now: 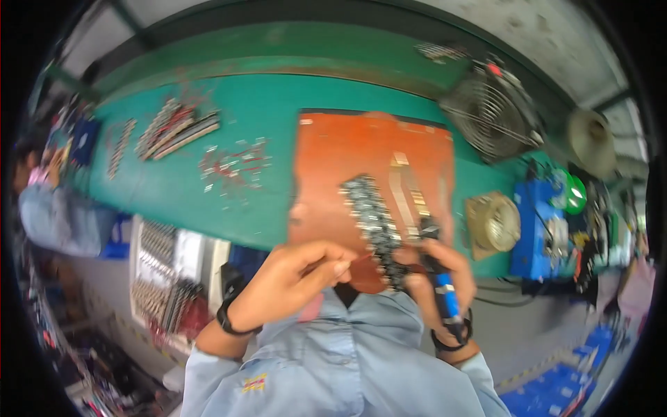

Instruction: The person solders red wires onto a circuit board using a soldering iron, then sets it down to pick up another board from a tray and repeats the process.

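Note:
My left hand (302, 272) is closed in a pinch at the near edge of the orange mat (326, 146); whatever lies between its fingertips is too small or blurred to make out. My right hand (448, 274) is wrapped round a slim black handle with a blue band (446, 295). Between the hands, a row of dark small parts with metal tabs (372, 215) lies slanted across the mat, its near end by my right fingertips. Two narrow pale-gold metal strips (401, 198) lie beyond my right hand; motion blur hides whether they join the handle.
Bundled rows of parts (177, 132) and scattered red-wired pieces (236, 167) lie left on the green table (271, 94). A wire-guarded fan (493, 111), a spool (497, 222) and a blue box (535, 229) stand right. Lower left is a tray of rows (205, 240); another person (66, 215) sits far left.

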The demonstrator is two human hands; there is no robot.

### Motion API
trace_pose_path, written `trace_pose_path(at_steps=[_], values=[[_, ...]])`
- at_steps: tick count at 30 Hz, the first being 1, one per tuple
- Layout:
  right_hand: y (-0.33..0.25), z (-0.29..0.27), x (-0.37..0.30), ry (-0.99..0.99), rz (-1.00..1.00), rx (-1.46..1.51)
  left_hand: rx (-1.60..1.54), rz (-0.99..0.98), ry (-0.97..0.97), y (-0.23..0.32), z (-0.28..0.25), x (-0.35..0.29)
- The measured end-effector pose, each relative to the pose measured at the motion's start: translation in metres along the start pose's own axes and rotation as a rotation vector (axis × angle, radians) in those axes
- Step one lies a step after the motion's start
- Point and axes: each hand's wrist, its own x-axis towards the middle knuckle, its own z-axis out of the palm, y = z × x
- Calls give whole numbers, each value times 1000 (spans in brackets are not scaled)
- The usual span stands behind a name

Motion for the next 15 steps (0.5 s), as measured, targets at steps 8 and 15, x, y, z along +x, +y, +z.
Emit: trace_pose_path(at_steps=[8, 15], values=[[-6, 1, 1, 34, -96, -119, 495, 328, 14, 5, 45, 7], [-6, -10, -9, 88, -104, -56, 651, 442, -92, 5, 58, 10]])
